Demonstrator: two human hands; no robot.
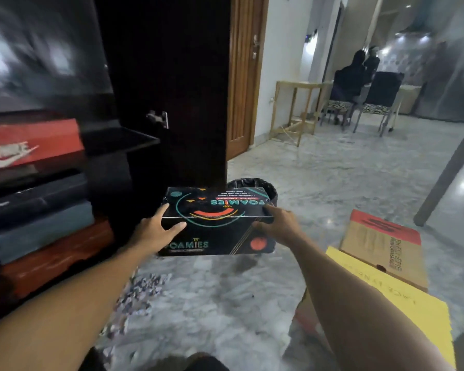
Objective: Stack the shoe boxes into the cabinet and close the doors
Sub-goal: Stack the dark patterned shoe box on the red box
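Observation:
A black shoe box marked FOAMIES (216,223) is held above the floor in front of me. My left hand (156,231) grips its left end, thumb on the lid. My right hand (277,223) grips its right end. The dark cabinet (113,84) stands at the left with its door (172,76) swung open. Inside, a red Nike box (32,145) sits on an upper level. Below it lies a stack: a black box (38,199), a grey-blue box (43,231) and a red-orange box (56,261).
A brown and red cardboard box (383,247) and a yellow box (402,303) lie on the floor at the right. A black bin (252,184) stands behind the held box. A wooden door, a table, chairs and a seated person are farther back on the marble floor.

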